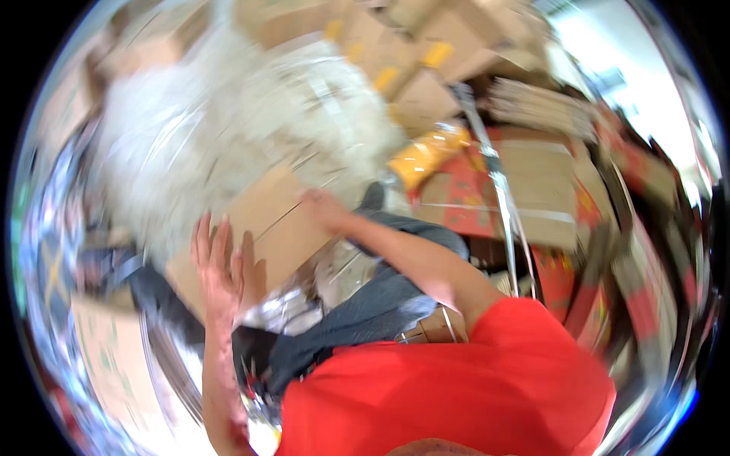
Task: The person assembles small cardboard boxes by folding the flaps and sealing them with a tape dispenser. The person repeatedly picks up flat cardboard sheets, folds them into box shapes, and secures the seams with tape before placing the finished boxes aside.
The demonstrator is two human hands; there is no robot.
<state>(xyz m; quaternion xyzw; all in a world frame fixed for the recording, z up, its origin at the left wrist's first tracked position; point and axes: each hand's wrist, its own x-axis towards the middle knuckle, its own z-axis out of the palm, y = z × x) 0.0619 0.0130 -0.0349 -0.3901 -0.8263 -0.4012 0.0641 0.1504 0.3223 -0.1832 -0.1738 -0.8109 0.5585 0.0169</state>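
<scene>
A brown cardboard box point(268, 209) with a dark seam across its face lies tilted in front of my knees. My right hand point(327, 211) is closed at its right-hand edge, though the fingers are blurred. Over the left part of the box, my left hand point(218, 258) is raised with fingers spread and holds nothing. The hand casts a shadow on the cardboard. Whether the left palm touches the box, I cannot tell. My legs in dark trousers point(342, 304) are bent just below and to the right of it.
A heap of whitish, clear-plastic-wrapped bundles point(251, 114) fills the far left. Cardboard boxes point(449, 38) pile up behind. To the right are a roll of yellow tape point(430, 156), a metal pole point(498, 182) and stacked flattened cartons point(532, 182). Another carton point(114, 357) stands at the left.
</scene>
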